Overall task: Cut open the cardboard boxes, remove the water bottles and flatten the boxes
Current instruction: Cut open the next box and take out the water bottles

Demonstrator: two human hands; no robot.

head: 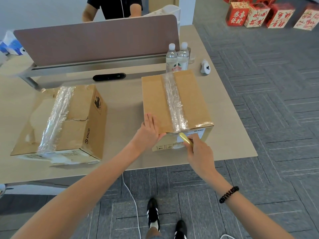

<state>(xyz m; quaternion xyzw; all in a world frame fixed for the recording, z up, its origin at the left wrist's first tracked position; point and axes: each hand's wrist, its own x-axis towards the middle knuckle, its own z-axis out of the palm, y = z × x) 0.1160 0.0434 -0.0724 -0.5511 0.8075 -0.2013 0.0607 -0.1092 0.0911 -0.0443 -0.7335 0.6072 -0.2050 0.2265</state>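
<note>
Two taped cardboard boxes stand on the desk. The right box is closed, with a strip of clear tape along its top seam. My left hand lies flat on its near left corner, thumb hooked over the front edge. My right hand grips a yellow cutter whose tip touches the tape at the top front edge of this box. The left box is dented and torn, also taped shut. Two water bottles stand behind the right box.
A brown divider panel runs along the back of the desk, with a person in black behind it. A small white object lies right of the bottles. Red gift boxes sit on the carpet. A white cable hangs near my feet.
</note>
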